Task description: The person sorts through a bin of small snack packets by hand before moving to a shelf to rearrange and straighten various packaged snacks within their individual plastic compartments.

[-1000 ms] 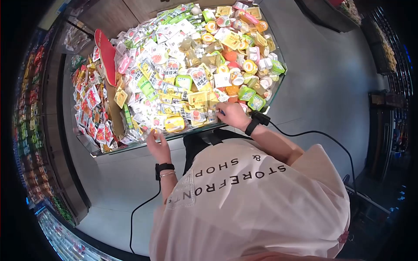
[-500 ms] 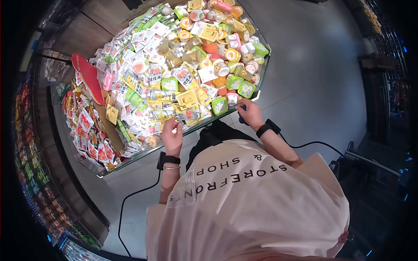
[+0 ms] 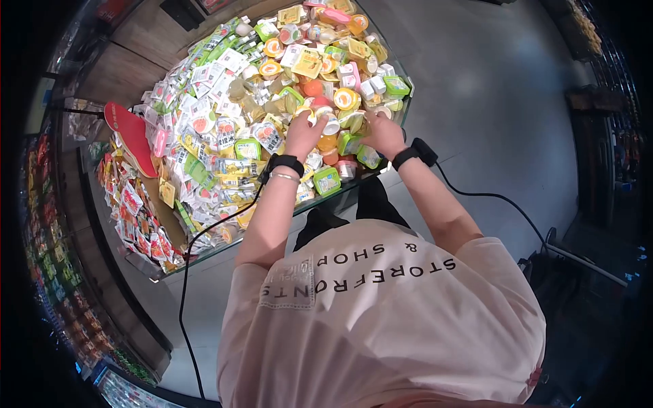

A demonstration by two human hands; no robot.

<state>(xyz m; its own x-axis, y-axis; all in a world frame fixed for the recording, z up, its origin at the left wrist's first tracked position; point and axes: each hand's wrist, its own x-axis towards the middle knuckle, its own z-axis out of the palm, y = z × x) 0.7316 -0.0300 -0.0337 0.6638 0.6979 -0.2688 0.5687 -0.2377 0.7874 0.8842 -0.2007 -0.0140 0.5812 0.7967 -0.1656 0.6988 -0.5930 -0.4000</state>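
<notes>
Both of my hands are over a glass-edged bin heaped with small packaged jellies and snack pouches. My left hand [image 3: 305,134] reaches into the heap with its fingers apart, thumb close by a white-lidded jelly cup [image 3: 330,124]. My right hand [image 3: 384,134] is at the right side of the pile, fingers spread and fingertips down among the packs, beside a green-edged jelly tub [image 3: 349,144]. Between the hands lie orange jelly cups [image 3: 327,143]. Another green-edged tub [image 3: 327,181] rests near the front glass. Each wrist wears a black band with a cable.
A red paddle-shaped sign [image 3: 130,138] stands at the bin's left, by a section of red-and-white packets [image 3: 132,200]. The bin's glass edge [image 3: 224,248] runs in front of me. Black cables [image 3: 182,306] trail from both wrists. Stocked shelves [image 3: 58,272] line the left.
Both hands have moved forward from the bin's front edge into the heap, the left also rightward. Their fingers have spread, and the arms are stretched out further.
</notes>
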